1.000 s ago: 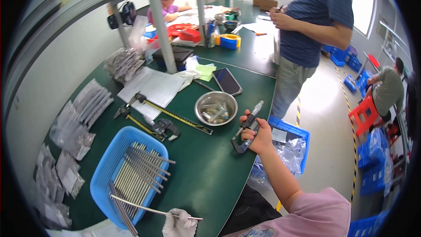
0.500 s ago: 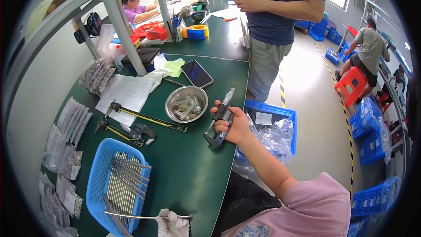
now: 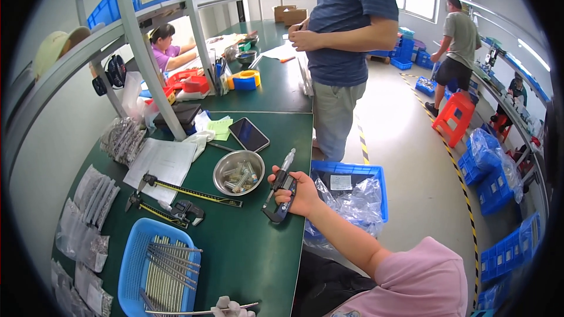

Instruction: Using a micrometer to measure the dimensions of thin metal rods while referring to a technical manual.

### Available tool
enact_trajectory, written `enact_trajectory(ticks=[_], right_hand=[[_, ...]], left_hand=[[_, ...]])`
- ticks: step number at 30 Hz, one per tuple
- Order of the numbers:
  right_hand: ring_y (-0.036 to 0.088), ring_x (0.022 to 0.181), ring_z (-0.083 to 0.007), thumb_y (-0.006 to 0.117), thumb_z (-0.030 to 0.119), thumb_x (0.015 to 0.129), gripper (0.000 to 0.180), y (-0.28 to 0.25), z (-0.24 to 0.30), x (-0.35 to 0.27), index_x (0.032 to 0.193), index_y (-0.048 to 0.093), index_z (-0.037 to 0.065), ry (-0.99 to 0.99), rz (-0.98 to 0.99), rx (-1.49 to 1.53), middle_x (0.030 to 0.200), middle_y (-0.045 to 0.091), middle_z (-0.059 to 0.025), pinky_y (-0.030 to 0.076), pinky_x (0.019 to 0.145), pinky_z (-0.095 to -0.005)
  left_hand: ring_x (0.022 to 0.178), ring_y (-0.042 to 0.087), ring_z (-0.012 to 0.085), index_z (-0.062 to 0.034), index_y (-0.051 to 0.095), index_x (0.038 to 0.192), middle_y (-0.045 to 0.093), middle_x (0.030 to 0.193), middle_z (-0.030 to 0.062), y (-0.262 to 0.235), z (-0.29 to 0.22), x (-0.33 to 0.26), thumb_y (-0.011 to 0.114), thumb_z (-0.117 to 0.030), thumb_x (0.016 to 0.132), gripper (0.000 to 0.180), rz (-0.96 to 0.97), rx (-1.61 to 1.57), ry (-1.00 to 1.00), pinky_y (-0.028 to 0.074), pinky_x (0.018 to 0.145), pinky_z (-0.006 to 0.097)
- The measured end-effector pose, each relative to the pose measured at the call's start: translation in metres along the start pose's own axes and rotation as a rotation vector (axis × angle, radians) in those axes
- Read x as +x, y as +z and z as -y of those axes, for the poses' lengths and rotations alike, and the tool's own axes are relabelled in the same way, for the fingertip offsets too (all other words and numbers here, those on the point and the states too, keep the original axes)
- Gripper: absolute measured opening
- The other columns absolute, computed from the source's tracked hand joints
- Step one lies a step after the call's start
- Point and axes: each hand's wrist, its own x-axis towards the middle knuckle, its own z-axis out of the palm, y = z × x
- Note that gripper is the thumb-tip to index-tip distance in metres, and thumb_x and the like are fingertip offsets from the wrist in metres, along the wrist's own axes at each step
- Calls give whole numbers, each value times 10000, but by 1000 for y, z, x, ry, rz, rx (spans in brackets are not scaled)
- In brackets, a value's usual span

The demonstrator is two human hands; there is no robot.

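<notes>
My right hand [image 3: 304,197] is wrapped round a digital outside micrometer [image 3: 281,194] above the table's right side, its barrel pointing away from me. At the lower edge my left hand [image 3: 230,307], in a white glove and partly cut off, grips a thin metal rod [image 3: 188,312]. The rod lies sideways over the front of a blue plastic basket [image 3: 130,258]. Inside the basket are many metal rods [image 3: 164,282], several of them crossing on top. Beyond the micrometer sits a steel bowl [image 3: 221,183] of small clear tubes.
Two calipers [image 3: 197,192] and another micrometer [image 3: 187,210] lie left of the bowl. Bagged parts [image 3: 97,199] line the left edge. A phone [image 3: 249,134] and papers [image 3: 161,161] are farther back. A person [image 3: 346,41] stands beyond a blue crate [image 3: 376,199] on the right.
The view has tilted up, so the table appears lower in it. Both hands keep their holds on the rod and the micrometer. The person far right has risen from the red stool.
</notes>
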Motion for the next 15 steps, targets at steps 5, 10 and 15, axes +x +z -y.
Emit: enact_trajectory(ticks=[5,10,15], right_hand=[[397,529,-136,391,216,767,384,1,2,0,1119,475,87,-24,10,-34,982,512,-96,341,502,-261],[393,532,-135,383,209,771,375,2,4,0,1113,478,88,-41,-8,-47,988,505,-93,340,508,-261],[389,533,-131,377,193,777,366,5,1,-1,1114,470,84,-32,-3,-47,988,481,-78,338,500,-254]], left_hand=[[633,489,153,-41,526,1035,573,791,72,-5,1,-3,472,-316,862,329,51,0,-11,422,614,271],[547,435,142,-40,538,1007,523,683,39,-5,-1,-6,478,-362,849,364,-43,71,-38,396,517,252],[488,353,117,-38,543,961,395,578,1,-5,-2,-13,478,-399,839,387,-75,101,-49,331,458,233]])
